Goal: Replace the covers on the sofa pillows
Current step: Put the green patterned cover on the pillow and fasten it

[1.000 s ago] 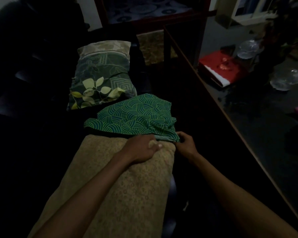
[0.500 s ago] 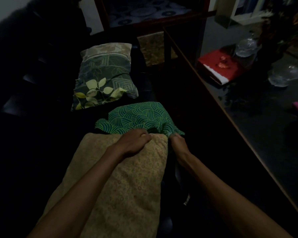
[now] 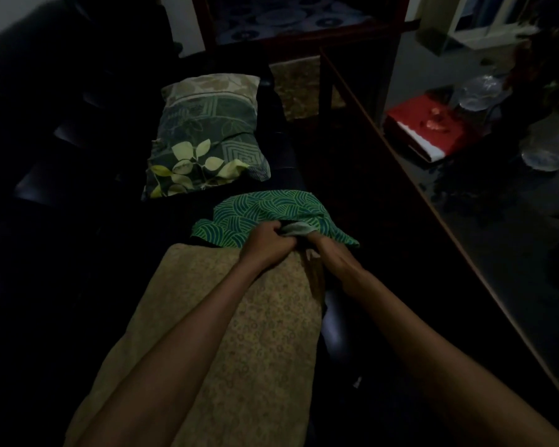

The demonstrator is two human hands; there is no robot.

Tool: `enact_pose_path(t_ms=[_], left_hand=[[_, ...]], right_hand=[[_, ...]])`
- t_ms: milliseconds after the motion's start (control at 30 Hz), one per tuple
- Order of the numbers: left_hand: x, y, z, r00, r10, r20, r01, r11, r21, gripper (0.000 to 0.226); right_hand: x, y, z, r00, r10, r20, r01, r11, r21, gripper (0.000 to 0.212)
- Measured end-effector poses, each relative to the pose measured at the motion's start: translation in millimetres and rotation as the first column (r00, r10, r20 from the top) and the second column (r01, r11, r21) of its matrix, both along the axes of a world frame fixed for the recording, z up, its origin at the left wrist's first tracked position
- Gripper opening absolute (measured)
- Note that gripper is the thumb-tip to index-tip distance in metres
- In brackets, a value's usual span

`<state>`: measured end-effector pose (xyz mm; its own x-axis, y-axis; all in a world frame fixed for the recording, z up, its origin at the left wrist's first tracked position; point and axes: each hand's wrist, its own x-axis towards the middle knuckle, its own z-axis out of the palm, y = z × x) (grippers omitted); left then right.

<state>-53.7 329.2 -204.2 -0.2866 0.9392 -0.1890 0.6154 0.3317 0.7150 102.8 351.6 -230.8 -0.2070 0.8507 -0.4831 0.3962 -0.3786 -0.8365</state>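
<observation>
A tan patterned pillow (image 3: 239,333) lies lengthwise on the dark sofa in front of me. At its far end sits a bunched green wave-patterned cover (image 3: 271,209), with its pale inner side showing at the opening. My left hand (image 3: 267,243) grips the cover's edge at the pillow's far end. My right hand (image 3: 323,250) grips the same edge just to the right, fingers tucked into the fabric. A second pillow (image 3: 204,140) in a dark green leaf-print cover lies farther back on the sofa.
A dark glass-topped table with a wooden edge (image 3: 400,162) runs along my right. On it lie a red book (image 3: 430,127) and glass dishes (image 3: 549,150). A wooden chair frame (image 3: 307,24) stands at the back. The room is dim.
The green cover has bunched up and drawn toward the pillow's end. Both hands have come closer together at its edge, and the pale inside of the cover now shows.
</observation>
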Motion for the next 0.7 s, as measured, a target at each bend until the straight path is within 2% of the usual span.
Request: enact_pose_path(t_ms=[67, 167, 200, 267, 367, 467, 500, 600, 700], left_hand=[[-4.7, 1.3, 5.2, 0.995, 0.0, -0.097, 0.015, 0.988, 0.152, 0.013], [-29.9, 2.9, 14.1, 0.905, -0.134, -0.405, 0.272, 0.913, 0.306, 0.019], [-42.2, 5.2, 15.6, 0.85, -0.183, -0.494, 0.37, 0.875, 0.312, 0.025], [-67.1, 7.5, 18.4, 0.757, -0.281, -0.59, 0.511, 0.817, 0.267, 0.029], [-93.9, 8.3, 18.5, 0.644, -0.338, -0.687, 0.614, 0.764, 0.199, 0.042], [-101.3, 13.6, 12.4, 0.547, -0.273, -0.792, 0.597, 0.79, 0.139, 0.043], [-100.6, 16.1, 10.0, 0.539, -0.24, -0.807, 0.563, 0.816, 0.133, 0.043], [-97.5, 23.2, 5.0, 0.605, -0.118, -0.788, 0.371, 0.917, 0.147, 0.04], [-108.3, 26.4, -2.6, 0.753, -0.019, -0.658, 0.131, 0.984, 0.121, 0.035]], right_hand=[[-1.9, -2.9, 13.0, 0.999, 0.027, -0.026, -0.026, 0.999, 0.035, 0.072], [-6.7, -6.2, 22.9, 0.999, 0.016, -0.038, -0.011, 0.992, 0.126, 0.04], [-8.3, -8.6, 24.1, 0.999, 0.02, -0.045, -0.014, 0.992, 0.123, 0.035], [-10.1, -9.9, 22.8, 0.999, 0.02, -0.033, -0.017, 0.996, 0.093, 0.041], [-13.6, -4.2, 20.0, 0.996, 0.089, 0.012, -0.089, 0.996, -0.005, 0.053], [-20.2, 2.5, 18.8, 0.988, 0.145, 0.051, -0.146, 0.989, 0.025, 0.063], [-19.6, 13.8, 1.2, 0.989, 0.142, 0.034, -0.143, 0.989, 0.026, 0.065], [-14.1, 21.6, -0.9, 0.996, 0.086, -0.037, -0.086, 0.996, 0.005, 0.07], [-11.2, 18.3, 16.4, 0.997, 0.009, -0.081, -0.013, 0.999, -0.047, 0.079]])
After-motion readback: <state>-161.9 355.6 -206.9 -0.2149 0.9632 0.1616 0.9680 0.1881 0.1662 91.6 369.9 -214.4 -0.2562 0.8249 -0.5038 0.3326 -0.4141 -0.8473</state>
